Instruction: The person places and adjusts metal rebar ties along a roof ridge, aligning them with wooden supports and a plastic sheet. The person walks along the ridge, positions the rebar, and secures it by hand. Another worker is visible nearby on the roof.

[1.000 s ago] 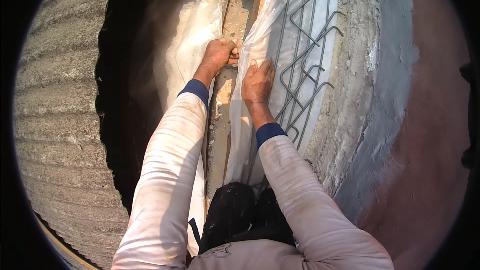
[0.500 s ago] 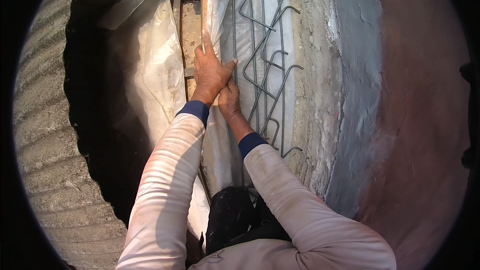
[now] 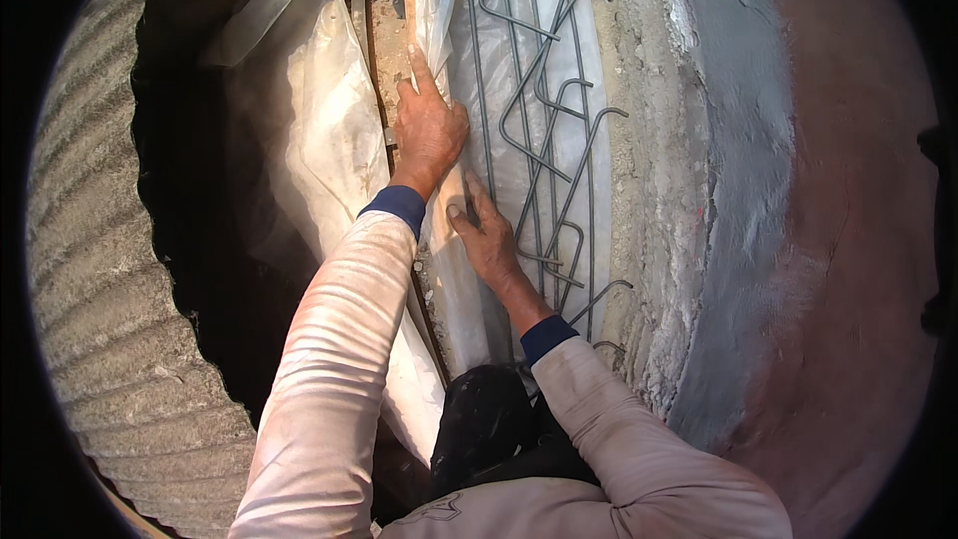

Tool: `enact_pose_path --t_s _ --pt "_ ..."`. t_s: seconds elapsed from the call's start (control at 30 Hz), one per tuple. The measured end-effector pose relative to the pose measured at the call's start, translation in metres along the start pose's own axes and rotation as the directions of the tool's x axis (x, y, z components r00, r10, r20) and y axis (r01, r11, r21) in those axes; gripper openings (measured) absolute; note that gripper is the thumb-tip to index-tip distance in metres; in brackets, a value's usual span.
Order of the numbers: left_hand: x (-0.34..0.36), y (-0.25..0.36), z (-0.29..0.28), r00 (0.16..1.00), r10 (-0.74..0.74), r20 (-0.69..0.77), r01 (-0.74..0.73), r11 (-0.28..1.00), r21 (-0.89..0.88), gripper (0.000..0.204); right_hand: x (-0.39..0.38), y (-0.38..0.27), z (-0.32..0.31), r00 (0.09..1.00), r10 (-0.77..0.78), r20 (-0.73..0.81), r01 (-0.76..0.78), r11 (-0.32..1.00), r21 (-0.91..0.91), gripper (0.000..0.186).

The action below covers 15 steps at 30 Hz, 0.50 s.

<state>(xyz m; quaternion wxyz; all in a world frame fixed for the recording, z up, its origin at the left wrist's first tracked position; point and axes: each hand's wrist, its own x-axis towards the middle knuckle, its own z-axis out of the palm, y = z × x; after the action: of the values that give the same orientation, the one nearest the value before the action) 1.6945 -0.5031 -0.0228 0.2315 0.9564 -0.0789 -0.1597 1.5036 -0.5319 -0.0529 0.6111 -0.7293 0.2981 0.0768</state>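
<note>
R hand (image 3: 489,245), open, now off L hand (image 3: 431,132): 2 spots covered, L edge, wht wrinkled plastic sheet (image 3: 495,70). L grip unclear.

Plastic sheet (image 3: 463,294) looks glossy, wrinkled. Bent bars (image 3: 520,23): metal, matt. Toward 2 o'clock, concrete ledge (image 3: 644,140): rough, grainy. At 9 o'clock, corrugated sheet (image 3: 90,240): rough, matt.

The 2 hands (image 3: 430,137) (image 3: 491,243), overlapping 0.5 seconds ago, now lie apart.
</note>
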Motion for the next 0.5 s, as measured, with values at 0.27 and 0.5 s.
enact_pose_path --t_s 0.27,0.5 --pt "0.0 -0.002 0.004 1.0 0.017 -0.024 -0.017 1.0 -0.002 0.103 -0.002 -0.005 0.006 0.996 -0.082 0.032 0.07 0.959 0.273 0.088" --pt "0.0 0.002 0.01 0.997 0.025 -0.076 -0.02 0.997 0.068 0.106 0.003 0.006 0.005 0.995 -0.095 0.039 0.077 0.942 0.326 0.086"
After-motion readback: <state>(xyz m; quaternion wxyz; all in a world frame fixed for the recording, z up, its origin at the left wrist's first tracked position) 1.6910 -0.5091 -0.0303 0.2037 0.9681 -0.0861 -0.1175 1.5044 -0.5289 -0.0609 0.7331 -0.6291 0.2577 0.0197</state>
